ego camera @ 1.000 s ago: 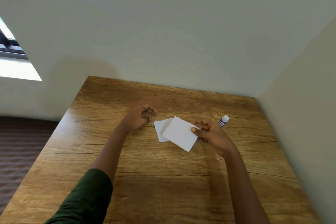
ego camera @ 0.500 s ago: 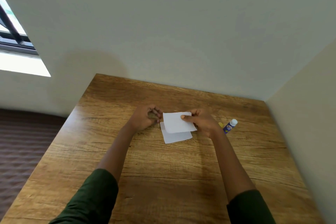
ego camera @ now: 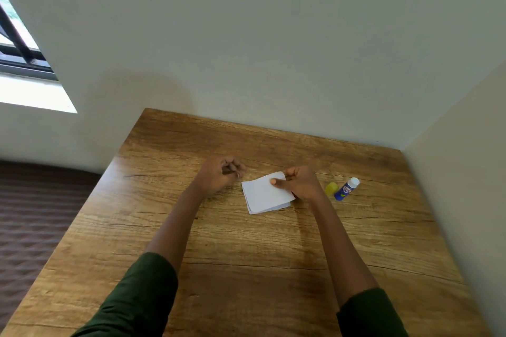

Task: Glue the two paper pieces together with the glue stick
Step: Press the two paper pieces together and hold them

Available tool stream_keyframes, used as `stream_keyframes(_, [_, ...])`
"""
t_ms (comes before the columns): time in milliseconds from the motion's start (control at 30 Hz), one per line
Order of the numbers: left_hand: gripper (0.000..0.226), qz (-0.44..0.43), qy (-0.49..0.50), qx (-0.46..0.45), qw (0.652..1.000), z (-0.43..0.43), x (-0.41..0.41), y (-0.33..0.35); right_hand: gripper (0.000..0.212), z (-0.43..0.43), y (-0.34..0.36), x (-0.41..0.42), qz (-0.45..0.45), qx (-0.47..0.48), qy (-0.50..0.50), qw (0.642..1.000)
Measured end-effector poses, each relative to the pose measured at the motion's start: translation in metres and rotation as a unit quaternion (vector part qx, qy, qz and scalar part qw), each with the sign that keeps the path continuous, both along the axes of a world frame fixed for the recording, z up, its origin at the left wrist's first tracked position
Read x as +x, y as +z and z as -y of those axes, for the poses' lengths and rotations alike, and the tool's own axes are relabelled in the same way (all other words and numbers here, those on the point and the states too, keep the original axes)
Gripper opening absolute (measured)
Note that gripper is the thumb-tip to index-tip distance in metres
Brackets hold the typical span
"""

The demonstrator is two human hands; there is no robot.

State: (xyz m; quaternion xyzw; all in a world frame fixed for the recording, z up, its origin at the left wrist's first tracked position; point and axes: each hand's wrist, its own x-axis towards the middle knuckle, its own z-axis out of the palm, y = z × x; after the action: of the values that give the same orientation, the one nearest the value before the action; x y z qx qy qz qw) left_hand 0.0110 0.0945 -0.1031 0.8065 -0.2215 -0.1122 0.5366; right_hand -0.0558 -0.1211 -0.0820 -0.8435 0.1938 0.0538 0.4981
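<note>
Paper (ego camera: 264, 195) pinched by right hand (ego camera: 301, 182), thumb on top; looks light, floppy, so grip an edge. Left hand (ego camera: 219, 175) beside it, fingers curled, can't tell on what. Glue stick (ego camera: 346, 189) beyond right knuckles.

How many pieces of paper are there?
2. The top sheet is pinched by the right hand; the bottom sheet lies on the table beneath it, only its edges showing. A third could hide underneath.

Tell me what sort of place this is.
Probably a plain room at home or in an office: a wooden table set into a corner of bare walls, a window at the left, paper pieces and a glue stick on the table.
</note>
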Motion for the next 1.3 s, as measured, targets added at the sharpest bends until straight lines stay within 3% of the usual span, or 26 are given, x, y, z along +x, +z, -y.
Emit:
stream_keyframes(567, [0.011,0.021,0.000,0.001,1.000,0.0008,-0.0010,-0.0007,0.029,-0.0031,-0.0054,-0.0034,0.014,-0.004,-0.018,1.000])
stream_keyframes(833, [0.033,0.053,-0.022,0.049,0.997,0.0054,-0.0028,-0.0006,0.026,-0.0051,-0.0042,-0.0050,0.019,-0.005,-0.027,0.999])
stream_keyframes(1033, [0.032,0.085,-0.035,0.069,0.993,0.0068,-0.0024,-0.0001,0.025,-0.0066,-0.0023,-0.0071,0.033,-0.007,-0.034,0.999])
stream_keyframes(1300, [0.032,0.097,-0.030,0.088,0.991,0.0076,-0.0018,-0.0031,0.021,-0.0083,0.0019,-0.0040,0.043,-0.101,-0.018,0.994])
